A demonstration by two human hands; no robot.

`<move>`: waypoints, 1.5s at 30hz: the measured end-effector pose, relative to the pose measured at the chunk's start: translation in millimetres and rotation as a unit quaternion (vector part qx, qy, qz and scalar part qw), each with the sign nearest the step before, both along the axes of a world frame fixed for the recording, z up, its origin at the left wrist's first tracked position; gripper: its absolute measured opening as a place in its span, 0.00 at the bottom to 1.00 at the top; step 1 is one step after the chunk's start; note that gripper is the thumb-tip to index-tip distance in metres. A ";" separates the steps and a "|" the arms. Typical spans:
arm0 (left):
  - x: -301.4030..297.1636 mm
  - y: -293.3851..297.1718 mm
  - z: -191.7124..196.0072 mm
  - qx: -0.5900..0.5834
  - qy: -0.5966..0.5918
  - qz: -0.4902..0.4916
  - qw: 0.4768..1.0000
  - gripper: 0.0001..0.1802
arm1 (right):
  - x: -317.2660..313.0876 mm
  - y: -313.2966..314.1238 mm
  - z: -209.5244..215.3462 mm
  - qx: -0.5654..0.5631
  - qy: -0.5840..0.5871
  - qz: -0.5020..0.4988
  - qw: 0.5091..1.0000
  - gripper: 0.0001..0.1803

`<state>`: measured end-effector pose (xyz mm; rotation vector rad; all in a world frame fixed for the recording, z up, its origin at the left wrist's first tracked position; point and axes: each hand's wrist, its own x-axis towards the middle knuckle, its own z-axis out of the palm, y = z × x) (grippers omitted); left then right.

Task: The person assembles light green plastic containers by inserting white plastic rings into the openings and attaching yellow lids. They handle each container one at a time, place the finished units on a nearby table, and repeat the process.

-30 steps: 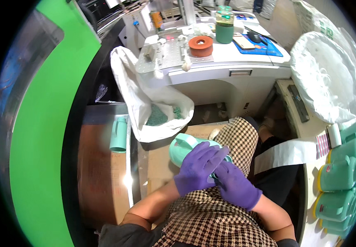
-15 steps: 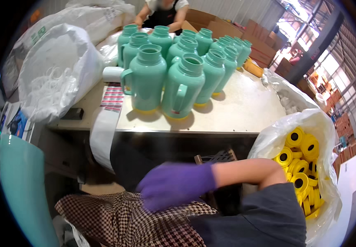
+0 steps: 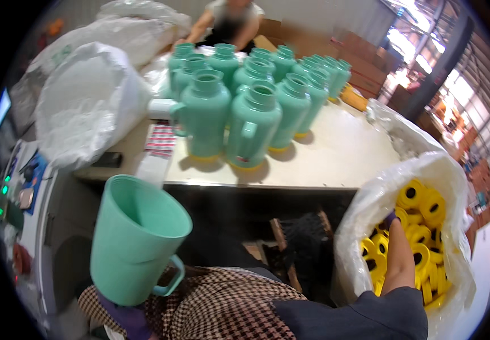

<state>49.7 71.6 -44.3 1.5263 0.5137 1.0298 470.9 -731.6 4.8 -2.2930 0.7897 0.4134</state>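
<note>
Upturned green jug shell (image 3: 137, 243) gripped from below in gloved left hand (image 3: 127, 318); right hand (image 3: 391, 226) deep in sack (image 3: 369, 209) of yellow bases (image 3: 420, 226) — grip hidden, cannot tell. Finished jugs (image 3: 239, 107) crowd table (image 3: 341, 153) — this one lacks its base.

Left hand (image 3: 127, 318), gloved purple, grips low at the lap; right hand (image 3: 391, 222) reaches forward, mostly buried.

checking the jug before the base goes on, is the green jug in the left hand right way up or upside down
Upside down. The green jug shows its wide open bottom on top, its narrow end down in the gloved left hand.
</note>
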 end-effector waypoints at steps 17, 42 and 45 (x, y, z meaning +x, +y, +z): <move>10.2 -40.6 22.9 -0.122 -0.039 0.038 0.991 0.24 | -8.0 420.4 235.0 0.098 -0.500 0.487 0.710 0.25; -37.5 -37.0 54.2 0.005 0.123 0.252 0.960 0.18 | -159.1 681.6 52.6 0.501 -0.261 0.612 0.553 0.42; -44.7 -17.8 49.7 -0.026 0.145 0.247 0.958 0.17 | -138.8 674.6 49.1 0.595 -0.149 0.631 0.475 0.48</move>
